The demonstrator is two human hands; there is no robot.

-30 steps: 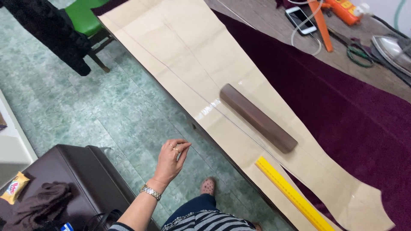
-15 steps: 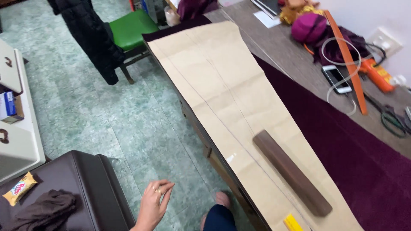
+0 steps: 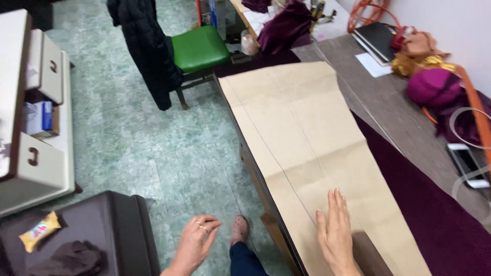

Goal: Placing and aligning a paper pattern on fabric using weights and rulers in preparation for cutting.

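A long tan paper pattern [image 3: 307, 133] lies along the table's near edge, partly over dark purple fabric [image 3: 434, 204]. My right hand [image 3: 335, 232] rests flat on the paper, fingers together and pointing away, holding nothing. Just right of that hand, a dark brown bar [image 3: 371, 253] shows at the bottom of the view. My left hand [image 3: 197, 240] hangs off the table over the green tiled floor, fingers loosely apart and empty, with rings on it.
A green-seated chair [image 3: 199, 48] with a black jacket [image 3: 148, 46] stands at the table's far end. A dark stool [image 3: 97, 230] with a snack packet [image 3: 38, 231] is at lower left, white drawers [image 3: 41, 128] at left. A phone [image 3: 468, 163] and clutter lie along the table's right side.
The view has swung toward the table's far end. My right hand has come into view and settled flat on the paper. The yellow ruler has left the view.
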